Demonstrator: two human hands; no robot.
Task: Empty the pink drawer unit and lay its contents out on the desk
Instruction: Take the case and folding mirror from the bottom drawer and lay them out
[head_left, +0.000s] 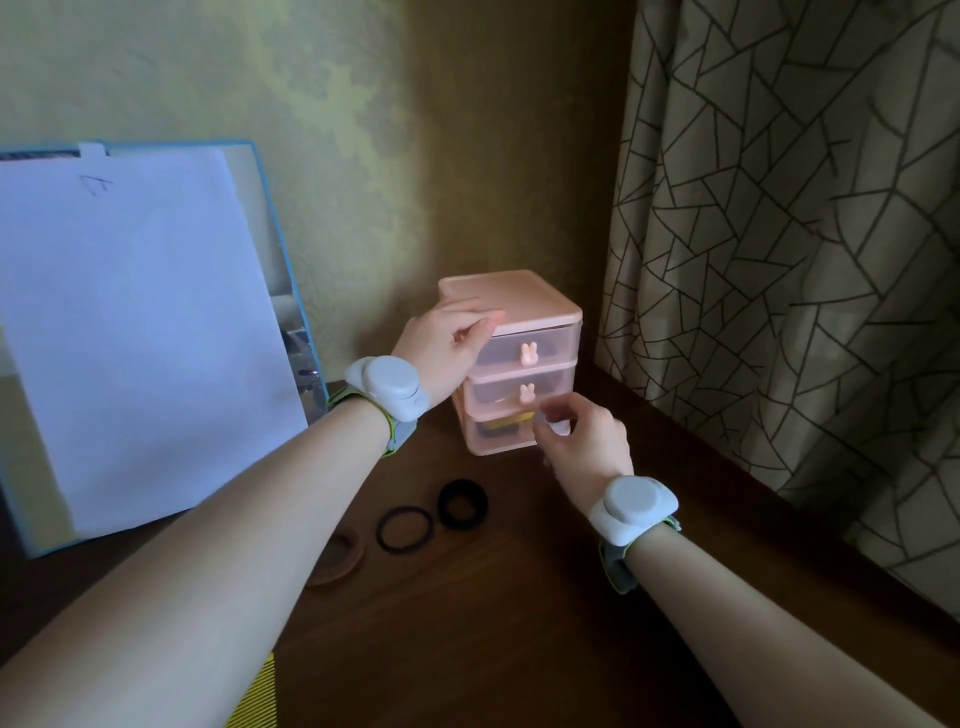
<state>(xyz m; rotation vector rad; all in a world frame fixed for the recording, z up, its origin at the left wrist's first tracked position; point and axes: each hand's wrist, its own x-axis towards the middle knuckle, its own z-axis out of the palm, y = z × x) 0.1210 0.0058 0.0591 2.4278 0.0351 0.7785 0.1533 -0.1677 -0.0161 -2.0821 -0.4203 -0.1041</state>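
Dark desk (467, 623), corner by curtain (779, 234): unit (511, 358) braced by left hand (447, 348), fingers curled over top. Right hand (576, 441) pinches bottom drawer (501, 431) knob; next, a straight pull. Bands (434, 512) already out.

Dark wooden desk (493, 623), pink drawer unit (519, 364) standing between both hands, two black hair ties (405, 530) just below them, brown ring half under the left forearm
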